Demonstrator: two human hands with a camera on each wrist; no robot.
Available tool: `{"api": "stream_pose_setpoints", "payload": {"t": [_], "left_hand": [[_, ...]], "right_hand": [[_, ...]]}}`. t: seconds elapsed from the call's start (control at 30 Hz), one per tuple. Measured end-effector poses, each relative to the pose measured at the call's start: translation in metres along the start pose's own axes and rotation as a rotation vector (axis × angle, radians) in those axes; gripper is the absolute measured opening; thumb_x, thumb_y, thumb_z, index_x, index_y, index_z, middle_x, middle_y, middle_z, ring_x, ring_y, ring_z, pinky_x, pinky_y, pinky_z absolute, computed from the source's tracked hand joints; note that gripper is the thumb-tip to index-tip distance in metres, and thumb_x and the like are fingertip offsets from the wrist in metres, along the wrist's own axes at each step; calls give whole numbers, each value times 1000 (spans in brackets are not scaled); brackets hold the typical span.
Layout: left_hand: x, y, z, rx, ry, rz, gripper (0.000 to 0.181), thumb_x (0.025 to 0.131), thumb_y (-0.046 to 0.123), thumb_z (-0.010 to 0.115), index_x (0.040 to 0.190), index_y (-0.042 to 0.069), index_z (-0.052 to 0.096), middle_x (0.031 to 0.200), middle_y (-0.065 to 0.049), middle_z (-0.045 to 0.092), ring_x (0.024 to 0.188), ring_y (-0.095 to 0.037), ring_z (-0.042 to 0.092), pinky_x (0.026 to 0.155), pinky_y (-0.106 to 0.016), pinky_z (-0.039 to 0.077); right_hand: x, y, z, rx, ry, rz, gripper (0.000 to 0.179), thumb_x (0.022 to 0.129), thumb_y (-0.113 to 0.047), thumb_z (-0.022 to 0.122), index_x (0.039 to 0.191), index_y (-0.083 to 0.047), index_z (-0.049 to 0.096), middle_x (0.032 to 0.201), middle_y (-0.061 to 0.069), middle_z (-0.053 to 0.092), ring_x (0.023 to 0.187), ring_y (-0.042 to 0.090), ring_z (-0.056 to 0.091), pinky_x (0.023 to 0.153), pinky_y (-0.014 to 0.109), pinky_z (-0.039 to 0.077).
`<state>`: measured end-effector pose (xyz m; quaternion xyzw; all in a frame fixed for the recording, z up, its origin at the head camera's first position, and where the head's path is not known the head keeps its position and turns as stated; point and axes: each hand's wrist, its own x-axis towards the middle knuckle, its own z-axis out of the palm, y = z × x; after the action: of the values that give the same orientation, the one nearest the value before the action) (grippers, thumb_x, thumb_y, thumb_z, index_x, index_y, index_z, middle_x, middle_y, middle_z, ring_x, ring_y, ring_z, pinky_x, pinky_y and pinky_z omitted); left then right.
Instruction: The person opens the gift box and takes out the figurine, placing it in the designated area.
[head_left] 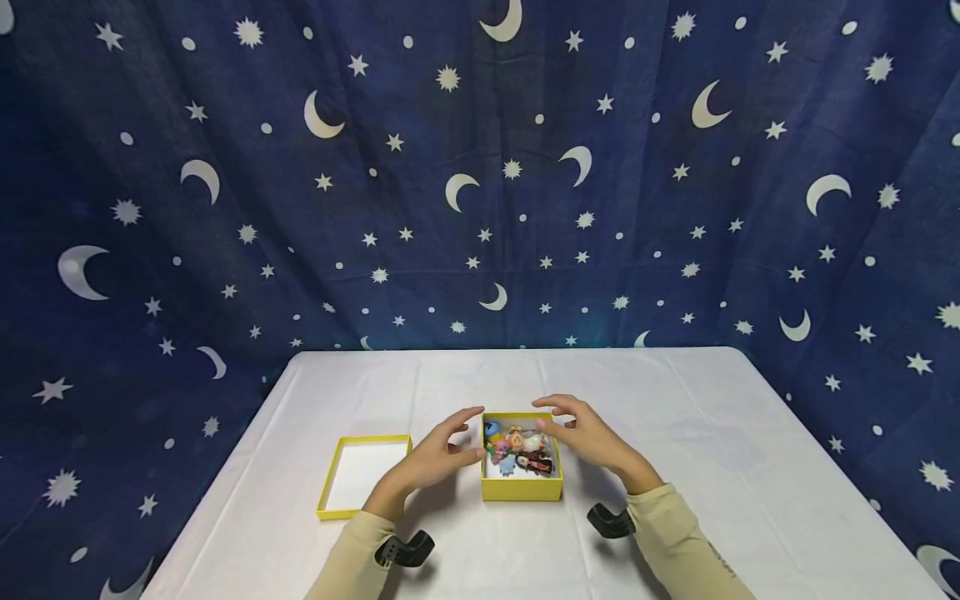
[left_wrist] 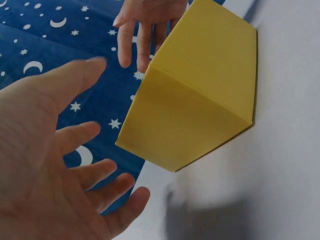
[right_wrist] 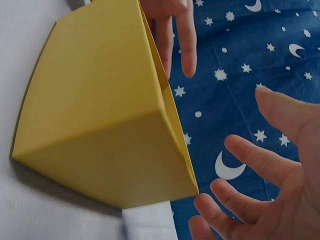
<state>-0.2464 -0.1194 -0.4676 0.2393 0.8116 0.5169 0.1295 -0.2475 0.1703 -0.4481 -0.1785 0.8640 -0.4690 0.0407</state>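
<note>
An open yellow box (head_left: 522, 490) stands on the white table with several small toys inside. Among them are a doll with dark hair and dark clothes (head_left: 536, 462), a pale blue piece (head_left: 507, 464) and a white figure (head_left: 534, 442). My left hand (head_left: 435, 458) is held beside the box's left wall, fingers spread and holding nothing. On the other side, my right hand (head_left: 592, 435) hovers at the right rim, its fingers loosely bent and free. Both wrist views show the box's yellow outer walls (left_wrist: 200, 110) but not its contents.
To the left lies a shallow yellow-rimmed lid (head_left: 363, 475), its white inside facing up. Dark cameras are strapped at the left wrist (head_left: 405, 550) and right wrist (head_left: 611, 522). A blue curtain with moons and stars (head_left: 525, 200) hangs behind the white table (head_left: 675, 417).
</note>
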Motion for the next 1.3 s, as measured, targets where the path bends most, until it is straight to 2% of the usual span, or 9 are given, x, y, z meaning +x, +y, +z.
{"api": "stream_pose_setpoints", "payload": {"t": [0.17,0.37,0.57,0.73,1.13,1.3], "left_hand": [[-2,-4,-2,19,-75,45,77,92,18,75,157,10,36,167,-24,21,150,-48,30,112,-59,45],[-2,-5,-3,75,-120,66,82,88,16,79,158,9,36,167,-24,20,153,-45,25,113,-60,43],[-1,-7,1,71,-117,51,83,87,16,80,157,8,36,167,-23,21,150,-49,29,114,-60,42],[0,-9,2,58,-102,50,86,86,15,81,158,8,35,167,-23,23,149,-50,31,115,-59,41],[1,-10,4,72,-92,55,91,86,16,82,159,4,30,167,-24,21,148,-48,33,115,-58,42],[0,-8,4,75,-98,52,91,87,16,81,159,4,28,167,-23,21,149,-48,32,115,-58,42]], "right_hand": [[-3,7,-8,-15,-57,-2,38,100,-29,65,133,-12,64,147,18,53,130,41,50,98,48,48],[-3,12,-14,-7,-104,-18,38,98,-25,67,132,-8,64,151,27,46,131,48,50,101,58,49],[-4,15,-14,35,-172,-49,41,97,-18,68,132,1,61,149,29,46,129,49,50,104,66,46],[-4,19,-12,43,-204,-78,44,95,-17,70,133,3,61,146,29,49,126,48,52,104,66,46],[-4,21,-7,18,-224,-39,40,93,-16,71,129,1,63,151,35,40,128,49,50,102,67,44],[-5,19,-4,6,-219,-43,41,92,-18,73,127,1,65,151,38,37,135,55,41,104,69,43]]}}
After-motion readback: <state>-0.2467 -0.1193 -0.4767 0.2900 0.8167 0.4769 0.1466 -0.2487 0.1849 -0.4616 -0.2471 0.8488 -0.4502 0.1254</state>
